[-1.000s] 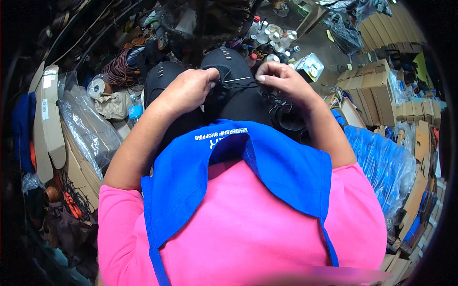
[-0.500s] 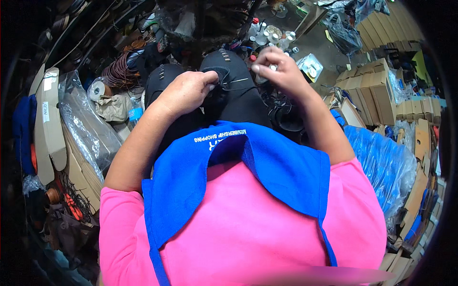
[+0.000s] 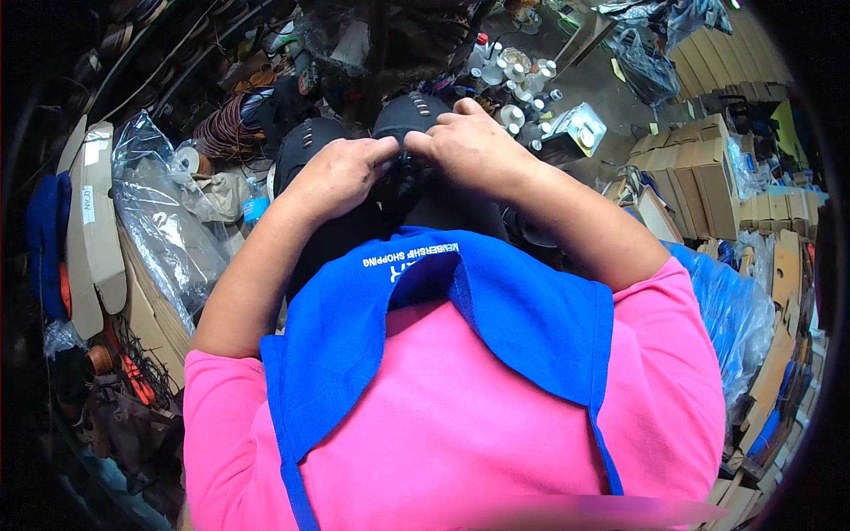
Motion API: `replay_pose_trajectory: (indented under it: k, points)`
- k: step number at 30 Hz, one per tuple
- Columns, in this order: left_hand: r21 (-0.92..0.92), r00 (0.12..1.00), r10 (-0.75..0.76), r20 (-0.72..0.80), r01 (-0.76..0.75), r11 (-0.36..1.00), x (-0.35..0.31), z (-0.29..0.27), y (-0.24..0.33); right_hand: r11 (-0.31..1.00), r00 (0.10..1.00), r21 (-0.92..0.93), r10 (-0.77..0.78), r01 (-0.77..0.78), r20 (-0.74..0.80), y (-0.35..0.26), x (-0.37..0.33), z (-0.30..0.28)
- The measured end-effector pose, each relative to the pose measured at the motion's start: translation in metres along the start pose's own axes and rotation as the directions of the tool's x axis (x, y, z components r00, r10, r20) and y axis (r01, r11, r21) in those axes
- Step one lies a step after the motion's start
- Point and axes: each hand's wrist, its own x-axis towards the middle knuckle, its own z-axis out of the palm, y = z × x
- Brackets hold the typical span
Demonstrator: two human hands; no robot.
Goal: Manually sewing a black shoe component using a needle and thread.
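Note:
My left hand (image 3: 341, 173) and my right hand (image 3: 478, 149) meet over my lap, their fingertips almost touching. Between them is a small black piece of material (image 3: 407, 166), mostly covered and hard to tell from my black trousers (image 3: 443, 199). The left fingers are pinched on that piece. My right thumb and fingers are bent together at its edge, and what they hold is hidden. No needle shows at this moment. A blue apron (image 3: 341, 354) hangs over my pink shirt.
Cardboard boxes (image 3: 686, 168) and plastic-wrapped blue material (image 3: 726, 310) lie on my right. Ahead stand several white bottles (image 3: 512, 115) and an open tin (image 3: 580, 131). On my left are a clear plastic bag (image 3: 168, 239), a thread spool (image 3: 188, 161) and long card pieces (image 3: 93, 221).
My right hand has come down and left from its raised place to meet the left hand. The needle and the black piece, visible before by the left fingers, are now mostly hidden.

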Motion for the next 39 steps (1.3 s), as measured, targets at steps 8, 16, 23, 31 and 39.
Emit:
replay_pose_trajectory:
  k: [8, 16, 23, 31, 39]
  points:
    - [0.244, 0.992, -0.106, -0.064, 0.119, 0.962, -0.064, -0.028, -0.027, 0.985, 0.994, 0.160, 0.072, -0.058, -0.082, 0.044, -0.037, 0.031]
    - [-0.647, 0.780, -0.458, -0.427, 0.091, 0.757, -0.075, -0.089, -0.003, -0.284, 0.819, 0.955, 0.567, 0.088, 0.093, 0.055, -0.026, 0.020]
    - [-0.940, 0.968, 0.085, -0.235, -0.248, 0.234, -0.021, -0.060, 0.056, -0.618, 0.926, 0.738, 0.377, 0.272, -0.026, 0.010, 0.018, 0.016]
    - [-0.926, 0.945, -0.037, -0.325, -0.310, 0.217, -0.027, -0.054, 0.068, -0.632, 0.901, 0.678, 0.420, 0.375, -0.107, 0.016, 0.013, 0.022]
    - [-0.742, 0.975, -0.220, 0.002, 0.149, 0.654, -0.059, -0.052, 0.047, 0.068, 0.976, 0.983, 0.125, 0.170, -0.177, 0.010, -0.016, 0.010]
